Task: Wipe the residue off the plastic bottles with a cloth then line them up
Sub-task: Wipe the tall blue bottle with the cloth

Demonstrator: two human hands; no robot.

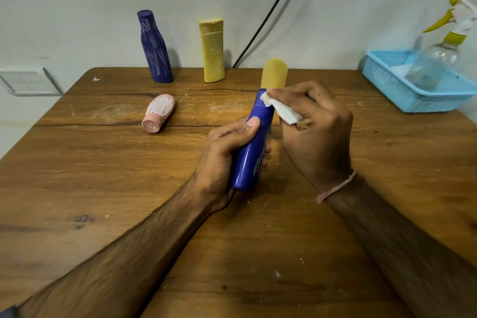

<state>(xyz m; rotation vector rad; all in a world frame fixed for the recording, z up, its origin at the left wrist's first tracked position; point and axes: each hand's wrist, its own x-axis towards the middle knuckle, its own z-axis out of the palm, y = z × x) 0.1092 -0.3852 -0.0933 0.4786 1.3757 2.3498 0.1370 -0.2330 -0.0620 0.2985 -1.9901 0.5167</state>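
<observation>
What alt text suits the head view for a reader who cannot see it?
A left hand grips a blue bottle at a wooden table while the right hand presses a white cloth to its upper end. Behind stand a streaked blue bottle and two yellow bottles; a pink bottle lies on its side; a spray bottle sits in a basket.

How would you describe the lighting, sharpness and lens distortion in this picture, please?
Head view: light is soft and even, with only a faint shadow beside the yellow flip-cap bottle; a pale sheen runs along the blue bottle gripped by the left hand; the centre is fairly sharp; at the right edge the spray bottle looks smeared and stretched, probably wide-angle distortion.
</observation>
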